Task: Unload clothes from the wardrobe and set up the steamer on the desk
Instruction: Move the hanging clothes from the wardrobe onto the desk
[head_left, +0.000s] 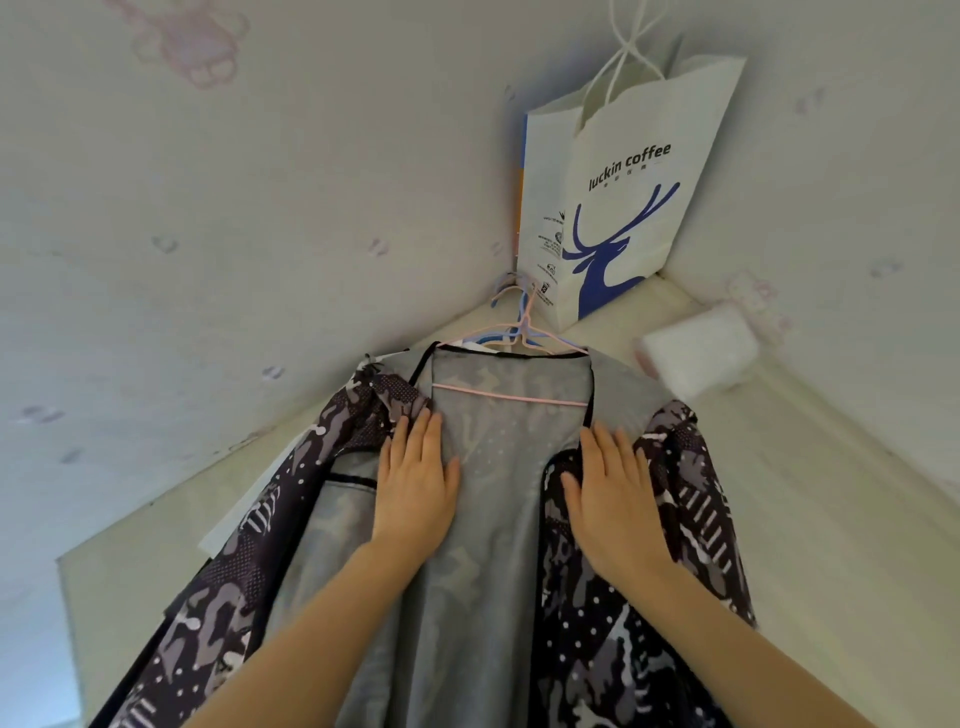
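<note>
A dark camouflage-patterned jacket (685, 519) with a grey lining hangs open on a pink hanger (511, 397) in front of me, seen from below. My left hand (415, 493) lies flat on the grey lining beside the jacket's left front edge, fingers together and pointing up. My right hand (613, 499) rests flat on the right front edge, fingers slightly spread. Neither hand grips the cloth. More hangers, pink and blue (511, 332), bunch together just behind the jacket's collar. No steamer is in view.
A white paper bag (623, 197) with a blue deer print and cord handles stands on the cream wardrobe top (779, 467) in the corner. A white soft packet (698, 353) lies beside it. Pale wallpaper with paw prints (208, 208) covers the walls.
</note>
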